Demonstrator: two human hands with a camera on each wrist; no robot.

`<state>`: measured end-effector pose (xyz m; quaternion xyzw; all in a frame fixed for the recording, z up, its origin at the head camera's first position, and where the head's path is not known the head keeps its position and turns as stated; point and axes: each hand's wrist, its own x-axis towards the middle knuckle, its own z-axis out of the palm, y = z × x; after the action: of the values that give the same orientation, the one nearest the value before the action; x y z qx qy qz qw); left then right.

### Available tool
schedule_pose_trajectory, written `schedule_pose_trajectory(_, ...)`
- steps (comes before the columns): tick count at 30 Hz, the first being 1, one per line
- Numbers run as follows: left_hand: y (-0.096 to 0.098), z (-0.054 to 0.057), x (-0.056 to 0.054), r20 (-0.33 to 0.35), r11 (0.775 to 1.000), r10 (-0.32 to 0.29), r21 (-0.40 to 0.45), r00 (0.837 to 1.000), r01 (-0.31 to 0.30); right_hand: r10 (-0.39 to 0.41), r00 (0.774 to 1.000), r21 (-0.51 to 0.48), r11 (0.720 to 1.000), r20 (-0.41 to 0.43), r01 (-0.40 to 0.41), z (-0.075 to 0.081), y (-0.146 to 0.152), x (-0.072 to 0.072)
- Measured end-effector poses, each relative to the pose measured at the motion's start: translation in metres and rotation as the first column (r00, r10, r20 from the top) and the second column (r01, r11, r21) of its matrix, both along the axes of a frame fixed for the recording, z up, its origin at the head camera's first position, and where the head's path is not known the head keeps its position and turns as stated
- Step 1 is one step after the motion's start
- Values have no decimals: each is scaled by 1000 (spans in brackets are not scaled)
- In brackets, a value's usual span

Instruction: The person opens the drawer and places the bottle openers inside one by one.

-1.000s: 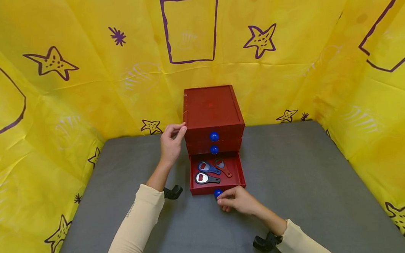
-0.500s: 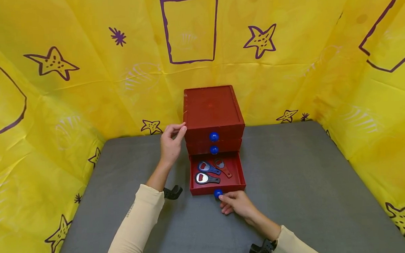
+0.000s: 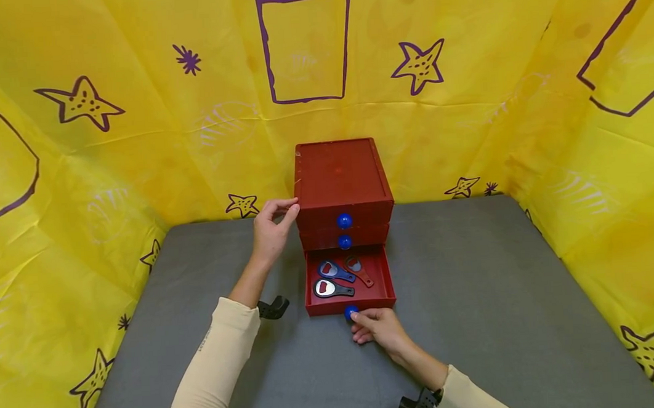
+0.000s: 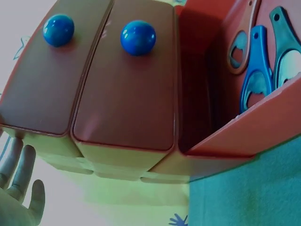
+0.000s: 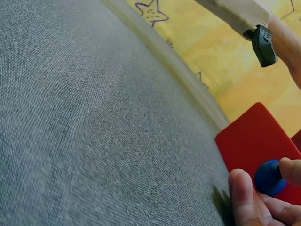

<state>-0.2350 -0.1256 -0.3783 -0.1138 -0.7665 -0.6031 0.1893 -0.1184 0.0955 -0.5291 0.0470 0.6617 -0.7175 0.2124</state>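
A red drawer cabinet [image 3: 337, 171] stands against the back wall, its bottom drawer [image 3: 384, 294] pulled out. Three bottle openers lie in that drawer: a blue one [image 3: 336, 270], a black one [image 3: 334, 288] and a reddish one [image 3: 359, 270]. My left hand [image 3: 271, 230] touches the cabinet's upper left front edge with its fingertips, fingers fairly straight. At the front of the open drawer, my right hand [image 3: 382, 330] holds the blue round knob [image 5: 270, 178] between thumb and fingers. Part of the right hand lies outside the right wrist view.
The two upper drawers are closed, each with a blue knob [image 4: 138, 37]. Grey cloth covers the table [image 3: 476, 295]. Yellow fabric walls [image 3: 218, 136] with purple drawings enclose the back and sides. A black wrist camera [image 3: 274, 307] sits on the left wrist.
My right hand has shifted slightly down at the bottom knob, and its thumb now lies against the knob. The left hand, drawer and openers stay in place.
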Motion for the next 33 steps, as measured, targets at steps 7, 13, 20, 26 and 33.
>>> schedule_pose_trajectory(7,-2,3,1,-65,999,-9,-44,998,6,-38,999,-7,999,-2,38,-2,-5,-4)
schedule_pose_trajectory(13,-2,2,1,-85,999,-7,-49,996,3,-66,998,-5,998,-13,66,-3,-7,-11)
schedule_pose_trajectory(20,-2,1,-1,-106,999,-18,-28,994,15,-75,997,-8,997,-21,75,-2,-9,-20)
schedule_pose_trajectory(26,-2,2,-2,-109,999,-27,-22,994,25,-100,995,-21,995,-31,99,-1,-11,-33)
schedule_pose_trajectory(33,-1,1,1,-92,1000,-14,-29,996,11,-133,990,-16,991,-36,132,-4,-12,-51)
